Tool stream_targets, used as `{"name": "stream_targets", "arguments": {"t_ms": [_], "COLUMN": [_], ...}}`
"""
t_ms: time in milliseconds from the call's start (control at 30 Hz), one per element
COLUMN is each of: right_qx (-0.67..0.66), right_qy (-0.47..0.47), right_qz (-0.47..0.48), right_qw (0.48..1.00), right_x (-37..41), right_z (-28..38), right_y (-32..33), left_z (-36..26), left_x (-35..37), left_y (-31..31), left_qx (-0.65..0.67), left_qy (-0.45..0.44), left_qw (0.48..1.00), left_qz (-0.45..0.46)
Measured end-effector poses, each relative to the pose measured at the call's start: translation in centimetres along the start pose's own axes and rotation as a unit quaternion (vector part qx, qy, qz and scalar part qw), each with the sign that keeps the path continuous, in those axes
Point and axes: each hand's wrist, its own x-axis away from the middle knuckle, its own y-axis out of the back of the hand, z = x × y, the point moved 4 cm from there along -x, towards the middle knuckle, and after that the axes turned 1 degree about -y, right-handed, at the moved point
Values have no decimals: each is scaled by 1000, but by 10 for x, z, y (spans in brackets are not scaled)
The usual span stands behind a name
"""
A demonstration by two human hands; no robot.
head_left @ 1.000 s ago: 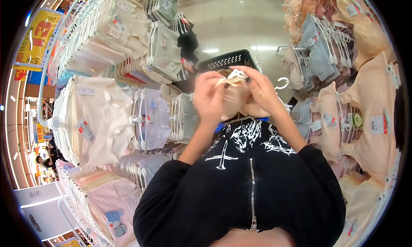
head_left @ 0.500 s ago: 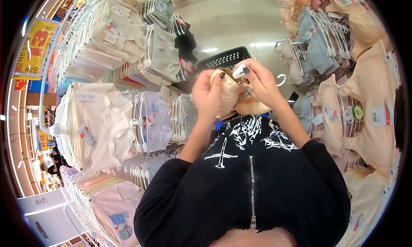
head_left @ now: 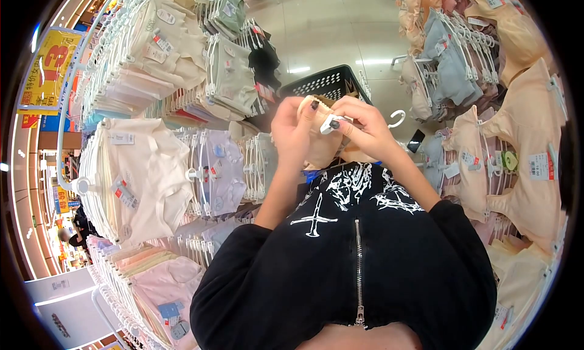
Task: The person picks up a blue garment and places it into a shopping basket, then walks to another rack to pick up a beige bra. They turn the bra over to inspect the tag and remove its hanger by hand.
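Observation:
A beige undergarment (head_left: 320, 150) with a scalloped edge hangs in front of my chest, partly covered by my fingers. My left hand (head_left: 290, 129) is closed on its upper edge, thumb pressed against the cloth. In my right hand (head_left: 368, 129), thumb and fingers pinch a white hanger clip (head_left: 329, 125) right at that edge. A white hanger hook (head_left: 398, 117) sticks out past my right wrist; the bar between hook and clip is hidden by the hand.
Just beyond my hands stands a black shopping basket (head_left: 310, 82). Racks of pale underwear (head_left: 143, 173) on white hangers line the left, beige bras (head_left: 517, 155) the right. A yellow price sign (head_left: 50, 70) hangs at upper left. Tiled floor (head_left: 322, 27) runs ahead between the racks.
My right hand has moved left and down, bringing the white clip closer to my left hand and over the garment's edge. My left hand has hardly moved.

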Motion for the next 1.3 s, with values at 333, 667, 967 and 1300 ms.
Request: {"name": "stream_targets", "arguments": {"t_ms": [333, 667, 967, 1300], "right_qx": [-31, -166, -205, -191], "right_qy": [-30, -109, -78, -96], "right_qz": [-47, -110, -125, -131], "right_qw": [998, 974, 968, 968], "right_x": [3, 6, 5, 5], "right_z": [-6, -10, -19, -15], "right_y": [6, 11, 13, 4], "left_z": [2, -12, -16, -15], "left_x": [-7, -4, -3, -3], "left_y": [11, 2, -4, -3], "left_qx": [-13, -15, -12, -24], "left_qy": [50, 34, 2, -43], "left_qw": [996, 996, 996, 996], "left_qz": [68, 83, 92, 77]}}
